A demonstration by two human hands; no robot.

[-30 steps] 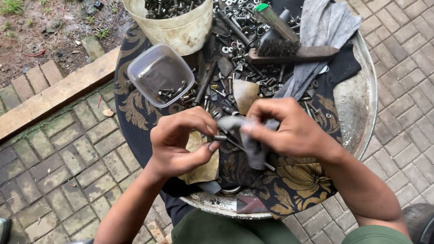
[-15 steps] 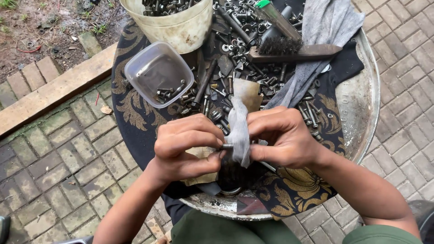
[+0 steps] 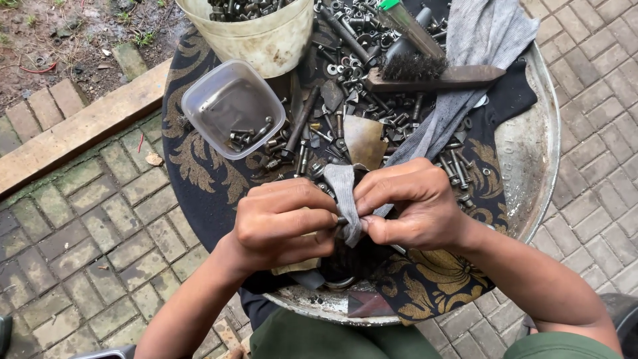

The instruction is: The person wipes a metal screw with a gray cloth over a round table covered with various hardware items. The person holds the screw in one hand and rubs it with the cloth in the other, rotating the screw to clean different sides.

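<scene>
- Since a second ago, we have raised the rag [image 3: 347, 199] from lying flat across our fingers to standing upright between both hands.
- Our left hand [image 3: 282, 223] is curled, its fingertips pinching a small bolt [image 3: 341, 220] whose end shows just beside the rag.
- Our right hand [image 3: 412, 206] is closed too, thumb and fingers pinching the rag around that bolt.
- Both hands nearly touch, over the near part of a round metal tray [image 3: 531, 159] covered by a black patterned cloth [image 3: 193, 166].
- Beyond our hands lies a heap of bolts, nuts and washers [image 3: 352, 106].
- On the tray's left sits a clear tub [image 3: 232, 106] holding a few bolts; a cream bucket [image 3: 259, 36] of hardware stands behind it.
- We see a wire brush [image 3: 432, 74] near the far side, beside a grey cloth [image 3: 478, 40].
</scene>
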